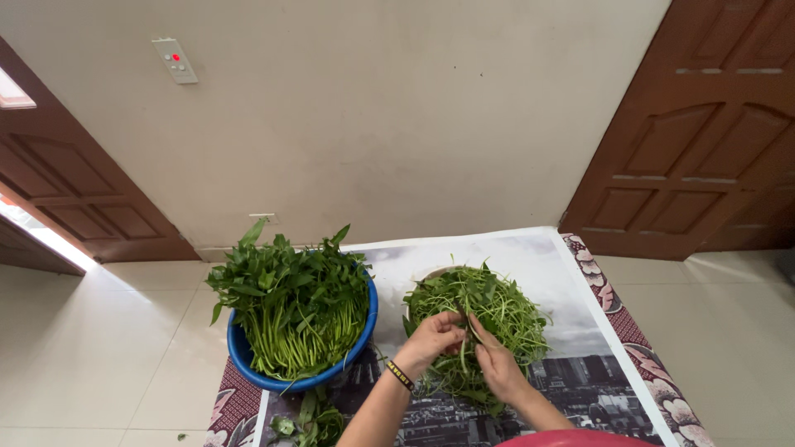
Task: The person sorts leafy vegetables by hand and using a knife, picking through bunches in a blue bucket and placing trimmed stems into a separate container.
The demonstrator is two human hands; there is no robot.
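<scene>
Stems of leafy greens (476, 319) lie heaped in a shallow bowl on a printed sheet (555, 273) spread over the floor, and both hands work at the near side of the heap: the left hand (431, 338) and right hand (497, 364) each pinch a thin stem. Judged by volume, much is left: the blue basin (248, 356) just to the left is piled high with an untouched bunch (290, 294), while scraps (310, 424) lie near it. Open tile floor (91, 348) flanks the sheet; wall and doors stand well behind.

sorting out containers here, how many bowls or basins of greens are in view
2: a blue basin of leafy stalks on the left, and a bowl under the picked greens by both hands, mostly hidden.
</scene>
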